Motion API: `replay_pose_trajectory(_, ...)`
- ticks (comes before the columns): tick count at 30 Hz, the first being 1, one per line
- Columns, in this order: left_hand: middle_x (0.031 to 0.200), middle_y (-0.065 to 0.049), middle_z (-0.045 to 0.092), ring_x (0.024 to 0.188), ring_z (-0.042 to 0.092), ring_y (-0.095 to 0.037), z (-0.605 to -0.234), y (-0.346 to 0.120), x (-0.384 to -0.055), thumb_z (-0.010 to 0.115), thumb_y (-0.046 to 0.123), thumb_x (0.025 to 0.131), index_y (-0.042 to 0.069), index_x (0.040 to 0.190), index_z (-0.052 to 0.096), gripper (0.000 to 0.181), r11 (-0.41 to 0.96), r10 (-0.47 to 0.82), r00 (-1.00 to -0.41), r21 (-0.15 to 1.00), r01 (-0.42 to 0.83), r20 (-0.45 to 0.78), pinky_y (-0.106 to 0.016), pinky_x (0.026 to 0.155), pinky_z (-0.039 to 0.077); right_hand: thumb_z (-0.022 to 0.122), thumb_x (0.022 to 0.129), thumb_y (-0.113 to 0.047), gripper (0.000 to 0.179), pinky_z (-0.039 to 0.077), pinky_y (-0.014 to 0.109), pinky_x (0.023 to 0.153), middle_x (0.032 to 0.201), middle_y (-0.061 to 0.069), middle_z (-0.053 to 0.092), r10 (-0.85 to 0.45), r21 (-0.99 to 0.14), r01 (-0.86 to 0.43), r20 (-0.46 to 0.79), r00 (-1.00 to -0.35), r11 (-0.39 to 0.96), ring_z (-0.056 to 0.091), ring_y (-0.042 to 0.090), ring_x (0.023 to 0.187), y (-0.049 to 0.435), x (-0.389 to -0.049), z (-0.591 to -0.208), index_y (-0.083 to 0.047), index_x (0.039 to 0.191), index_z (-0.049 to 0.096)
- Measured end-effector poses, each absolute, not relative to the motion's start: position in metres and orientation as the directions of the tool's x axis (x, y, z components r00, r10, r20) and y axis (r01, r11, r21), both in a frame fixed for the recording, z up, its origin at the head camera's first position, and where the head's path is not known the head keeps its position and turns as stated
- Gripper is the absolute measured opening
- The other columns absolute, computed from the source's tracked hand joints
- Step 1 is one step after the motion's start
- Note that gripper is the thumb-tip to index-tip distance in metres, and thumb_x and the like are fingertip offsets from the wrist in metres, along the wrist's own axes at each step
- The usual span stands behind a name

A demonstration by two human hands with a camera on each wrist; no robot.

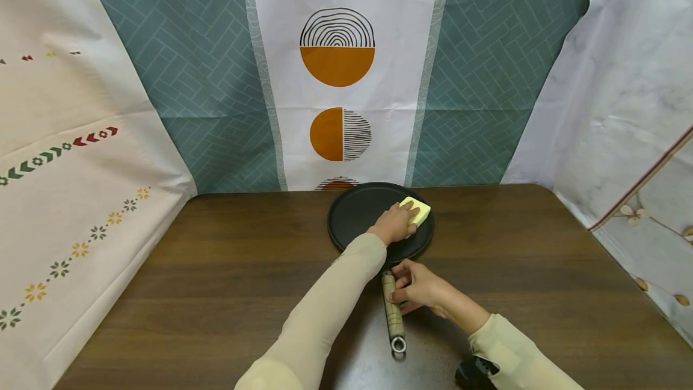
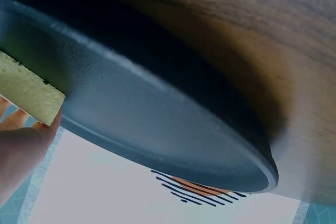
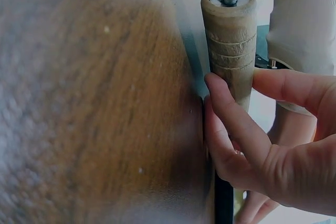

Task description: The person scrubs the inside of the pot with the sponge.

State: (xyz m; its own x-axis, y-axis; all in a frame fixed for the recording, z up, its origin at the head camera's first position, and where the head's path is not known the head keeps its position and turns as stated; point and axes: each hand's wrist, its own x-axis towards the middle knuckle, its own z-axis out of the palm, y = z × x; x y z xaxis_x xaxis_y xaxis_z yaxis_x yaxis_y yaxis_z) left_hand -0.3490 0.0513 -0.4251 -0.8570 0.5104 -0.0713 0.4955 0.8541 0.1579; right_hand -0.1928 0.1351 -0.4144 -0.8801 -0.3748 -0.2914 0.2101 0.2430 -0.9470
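A round black flat pan lies on the wooden table, its wooden handle pointing toward me and ending in a metal ring. Over the right side of the pan my left hand holds a pale yellow sponge against the cooking surface. The sponge shows edge-on in the left wrist view, with fingers along its outer side. My right hand pinches the handle between thumb and fingers near its middle.
The brown wooden table extends to both sides of the pan. Behind it hangs a teal and white patterned cloth; pale cloths hang at left and right. A black wrist device sits by the right sleeve.
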Motion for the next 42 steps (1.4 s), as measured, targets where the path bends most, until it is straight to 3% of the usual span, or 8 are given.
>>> replay_pose_trajectory(42, 0.157, -0.002, 0.027, 0.142, 0.026, -0.029, -0.425, 0.030, -0.377, 0.048, 0.033, 0.100, 0.021, 0.151, 0.035, 0.053, 0.916, 0.358, -0.932, 0.216, 0.337, -0.064, -0.042, 0.109, 0.033, 0.065, 0.079, 0.009, 0.051, 0.057, 0.045, 0.065, 0.091, 0.016, 0.051, -0.345, -0.940, 0.220, -0.304, -0.888, 0.261, 0.060, 0.022, 0.073, 0.134, -0.191, -0.414, 0.012, 0.123, 0.040)
